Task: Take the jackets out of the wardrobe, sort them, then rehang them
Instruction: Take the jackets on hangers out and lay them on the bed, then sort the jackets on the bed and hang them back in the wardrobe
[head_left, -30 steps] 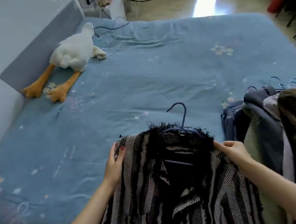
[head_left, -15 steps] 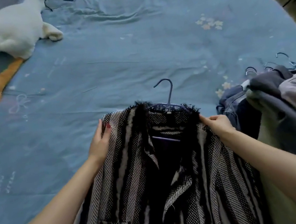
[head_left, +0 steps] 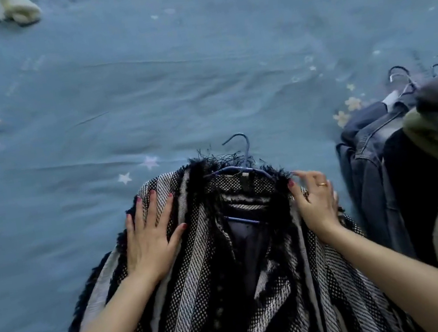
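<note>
Blue bedspread fills the frame; the striped jacket lies lower centre on its hanger — sorting step. Left hand presses flat, right hand pinches the shoulder fringe. Next — probably smoothing it flat.

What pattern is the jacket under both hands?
Black-and-white woven stripes with black fringe trim, on the jacket; head view shows it.

The striped jacket is coarse, open-woven cloth with frayed fringe trim, its hanger smooth and thin, the bedsheet soft matt creased cotton-like cloth, the neighbouring jacket denim.
</note>
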